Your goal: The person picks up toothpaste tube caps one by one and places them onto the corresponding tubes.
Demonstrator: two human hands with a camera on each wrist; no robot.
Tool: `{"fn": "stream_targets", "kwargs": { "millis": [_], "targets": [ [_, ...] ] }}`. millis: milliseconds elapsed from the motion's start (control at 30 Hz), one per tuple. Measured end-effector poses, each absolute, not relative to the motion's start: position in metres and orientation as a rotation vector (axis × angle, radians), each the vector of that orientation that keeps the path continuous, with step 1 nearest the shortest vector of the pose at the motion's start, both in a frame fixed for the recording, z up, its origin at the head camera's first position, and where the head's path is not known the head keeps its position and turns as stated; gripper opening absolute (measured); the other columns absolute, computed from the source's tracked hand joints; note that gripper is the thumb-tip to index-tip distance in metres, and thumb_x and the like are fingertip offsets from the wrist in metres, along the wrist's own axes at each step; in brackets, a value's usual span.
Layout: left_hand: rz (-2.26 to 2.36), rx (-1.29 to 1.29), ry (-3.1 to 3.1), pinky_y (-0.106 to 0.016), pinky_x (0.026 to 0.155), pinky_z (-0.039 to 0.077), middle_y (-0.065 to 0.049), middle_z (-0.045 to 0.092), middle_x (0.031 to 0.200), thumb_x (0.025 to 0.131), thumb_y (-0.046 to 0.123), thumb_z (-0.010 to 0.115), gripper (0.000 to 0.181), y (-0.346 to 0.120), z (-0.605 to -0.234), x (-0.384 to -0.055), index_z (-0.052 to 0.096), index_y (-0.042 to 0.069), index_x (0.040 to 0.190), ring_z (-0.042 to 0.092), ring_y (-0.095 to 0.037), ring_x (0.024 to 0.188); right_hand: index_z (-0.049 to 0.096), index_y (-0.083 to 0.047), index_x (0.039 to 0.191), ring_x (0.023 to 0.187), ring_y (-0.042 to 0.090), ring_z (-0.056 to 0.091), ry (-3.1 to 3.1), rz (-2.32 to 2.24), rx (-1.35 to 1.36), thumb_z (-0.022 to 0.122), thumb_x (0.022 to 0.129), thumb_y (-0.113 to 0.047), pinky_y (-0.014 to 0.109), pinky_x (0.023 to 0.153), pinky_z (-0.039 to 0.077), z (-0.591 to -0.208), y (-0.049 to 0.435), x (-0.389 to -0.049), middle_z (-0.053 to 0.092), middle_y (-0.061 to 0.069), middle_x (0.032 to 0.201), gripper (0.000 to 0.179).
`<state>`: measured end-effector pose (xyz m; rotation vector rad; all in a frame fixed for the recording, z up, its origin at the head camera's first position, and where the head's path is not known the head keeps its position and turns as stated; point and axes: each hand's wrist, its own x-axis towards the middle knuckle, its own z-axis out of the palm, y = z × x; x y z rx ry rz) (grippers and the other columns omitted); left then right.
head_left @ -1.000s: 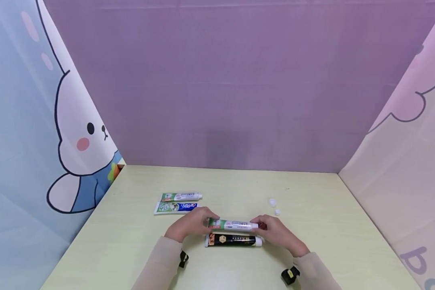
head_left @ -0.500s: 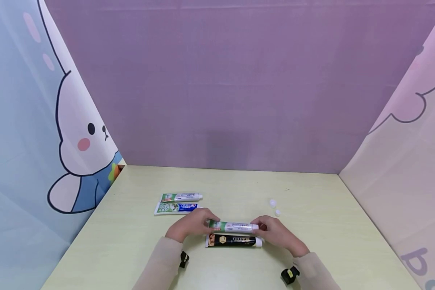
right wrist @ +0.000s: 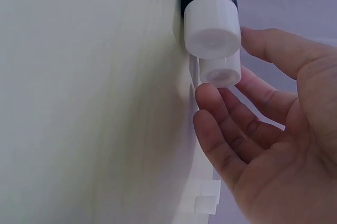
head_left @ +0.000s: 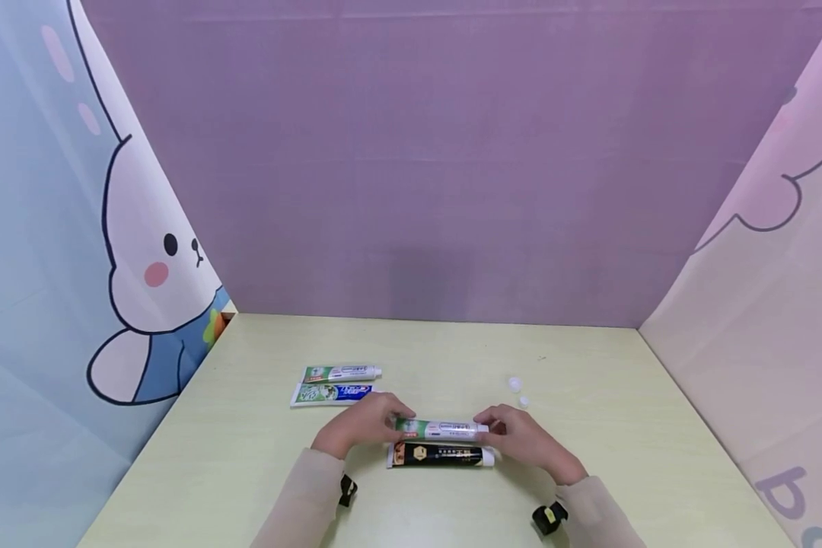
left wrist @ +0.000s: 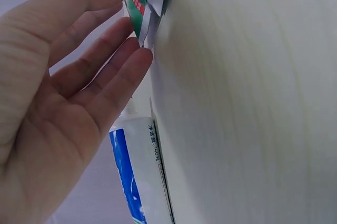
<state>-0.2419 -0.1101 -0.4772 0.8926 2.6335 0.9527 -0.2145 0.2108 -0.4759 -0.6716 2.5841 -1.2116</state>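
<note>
A green-and-white toothpaste tube lies crosswise between both hands, its white cap pointing right. My left hand pinches its flat tail end between thumb and fingers. At the other end my right hand holds the cap end, with the thumb on one side and fingertips on the other. Just on the near side and parallel lies a black toothpaste tube, its larger white cap also to the right.
Behind my left hand lie another green-and-white toothpaste tube and a blue-and-green toothpaste tube, side by side. Two small white caps rest on the table beyond my right hand. A purple cloth hangs behind the table.
The held green-and-white toothpaste tube has shifted slightly toward the person, nearer the black tube. Both hands keep their hold; the other tubes and the caps have stayed put.
</note>
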Motion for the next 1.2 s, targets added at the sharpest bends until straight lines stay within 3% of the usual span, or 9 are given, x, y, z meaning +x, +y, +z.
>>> {"fn": "stream_targets", "kwargs": {
  "millis": [333,800,1200],
  "targets": [
    [0.990,0.873,2.638,-0.035,0.090,0.052,-0.002,0.067,0.116,0.083,0.016,0.080,0.037,-0.116,-0.471,-0.241,0.073,0.008,0.119,0.061,-0.020,0.106,0.067,-0.002,0.119,0.093,0.020,0.064,2.647,-1.188,-0.648,0.069,0.096,-0.023,0.028,0.077,0.055,-0.467,0.214,-0.214,0.065,0.012,0.115,0.031],
    [0.962,0.903,2.744,-0.038,0.093,0.052,-0.003,0.068,0.122,0.089,0.013,0.074,0.035,-0.132,-0.456,-0.247,0.071,0.008,0.124,0.062,-0.021,0.112,0.067,0.000,0.119,0.093,0.025,0.064,2.704,-1.193,-0.675,0.067,0.098,-0.020,0.029,0.077,0.054,-0.457,0.219,-0.216,0.066,0.015,0.116,0.029],
    [0.911,0.859,2.857,-0.049,0.108,0.040,-0.010,0.066,0.127,0.089,0.011,0.077,0.032,-0.150,-0.456,-0.258,0.072,0.007,0.120,0.050,-0.036,0.131,0.067,-0.001,0.118,0.092,0.023,0.064,2.751,-1.215,-0.638,0.068,0.097,-0.020,0.030,0.077,0.054,-0.449,0.228,-0.218,0.066,0.015,0.114,0.028]
  ]
}}
